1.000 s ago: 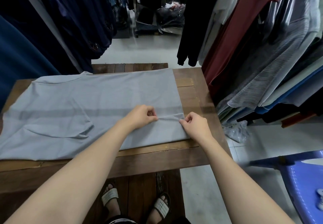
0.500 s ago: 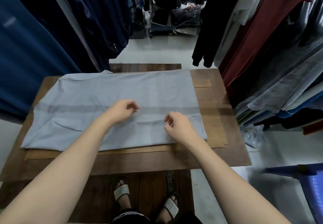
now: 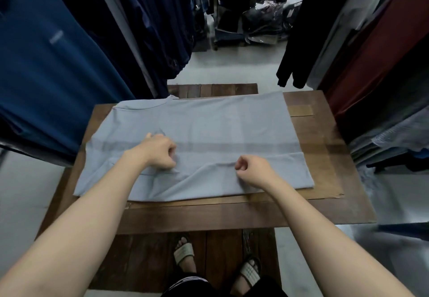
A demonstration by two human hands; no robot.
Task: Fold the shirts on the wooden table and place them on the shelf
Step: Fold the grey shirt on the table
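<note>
Lying spread across the wooden tabletop [image 3: 325, 180], the grey shirt [image 3: 220, 120] shows a raised crease along its near half. The left hand [image 3: 160, 151] and right hand [image 3: 253, 169], fingers curled, each pinch that crease, apart from each other.

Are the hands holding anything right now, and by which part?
Yes. The left hand and right hand each pinch a raised crease in the near half of the light grey-blue shirt, which lies spread on the brown wooden table.

No text, label, brand or number is legible on anything.
</note>
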